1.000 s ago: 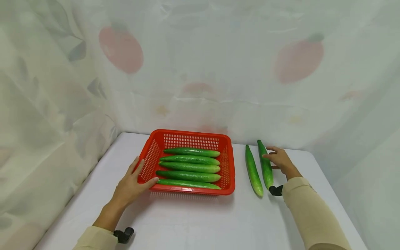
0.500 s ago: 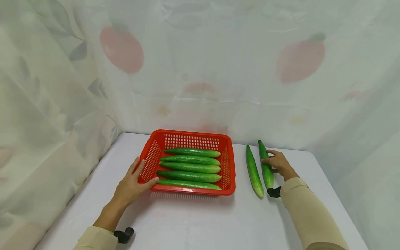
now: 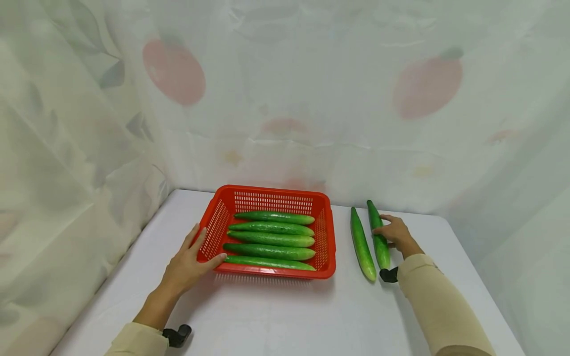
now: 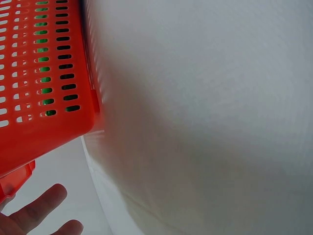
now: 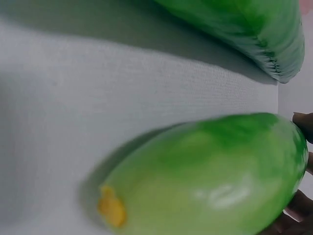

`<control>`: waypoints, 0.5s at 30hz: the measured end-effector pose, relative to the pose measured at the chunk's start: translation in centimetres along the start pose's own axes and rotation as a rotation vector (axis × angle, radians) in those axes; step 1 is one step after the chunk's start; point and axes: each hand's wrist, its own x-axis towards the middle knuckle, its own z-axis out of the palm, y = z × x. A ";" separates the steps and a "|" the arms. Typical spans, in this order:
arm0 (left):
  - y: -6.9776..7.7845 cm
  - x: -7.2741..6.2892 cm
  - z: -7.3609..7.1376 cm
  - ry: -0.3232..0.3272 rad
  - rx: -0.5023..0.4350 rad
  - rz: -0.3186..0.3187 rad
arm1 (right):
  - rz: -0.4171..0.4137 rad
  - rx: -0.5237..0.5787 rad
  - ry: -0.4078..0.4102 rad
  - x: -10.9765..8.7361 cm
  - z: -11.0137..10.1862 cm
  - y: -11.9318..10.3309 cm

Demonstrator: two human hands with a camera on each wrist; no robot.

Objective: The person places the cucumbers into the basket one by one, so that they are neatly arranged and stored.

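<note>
My right hand (image 3: 395,233) grips the outer of two cucumbers on the table's right side, thumb on one side and fingers over the other. That cucumber (image 3: 382,251) lies lengthwise away from me; its pale end with a yellow tip (image 5: 112,209) shows large in the right wrist view. Just left of it lies a second cucumber (image 3: 361,244). My left hand (image 3: 183,264) rests at the near left corner of a red plastic basket (image 3: 330,237), fingers spread along the rim and thumb over the front edge. Several cucumbers (image 3: 269,240) lie side by side in the basket.
A white-covered table (image 3: 285,316) carries everything. Behind it hangs a pale curtain (image 3: 311,99) with faded fruit prints, and another curtain (image 3: 75,198) borders the left side. The basket's slotted wall (image 4: 49,73) stands beside my left wrist.
My right hand has come down slightly nearer to me and closed its thumb and fingers around the outer cucumber. The left hand and the basket have stayed put.
</note>
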 end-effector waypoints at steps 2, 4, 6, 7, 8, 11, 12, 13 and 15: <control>0.0 0.0 0.0 0.002 0.001 0.002 | 0.000 -0.001 0.004 -0.2 -0.1 0.0; 0.0 0.1 0.1 0.006 0.001 0.005 | -0.005 -0.003 0.009 -0.4 -0.3 0.0; -0.1 0.1 0.1 0.008 0.001 0.008 | -0.013 -0.008 0.013 -0.6 -0.4 0.0; -0.1 0.1 0.1 0.008 0.002 0.009 | -0.017 -0.009 0.014 -0.7 -0.5 0.0; -0.1 0.1 0.1 0.007 0.003 0.010 | -0.019 -0.013 0.018 -0.8 -0.6 0.0; -0.1 0.1 0.1 0.005 0.002 0.007 | -0.028 -0.016 0.018 -1.1 -0.9 -0.1; -0.1 0.1 0.1 0.004 0.002 0.006 | -0.030 -0.016 0.018 -1.2 -0.9 -0.1; -0.1 0.1 0.1 0.004 0.001 0.004 | -0.032 -0.017 0.017 -1.3 -1.0 -0.1; -0.1 0.1 0.0 0.002 0.000 0.001 | -0.032 -0.014 0.011 -1.5 -1.2 -0.2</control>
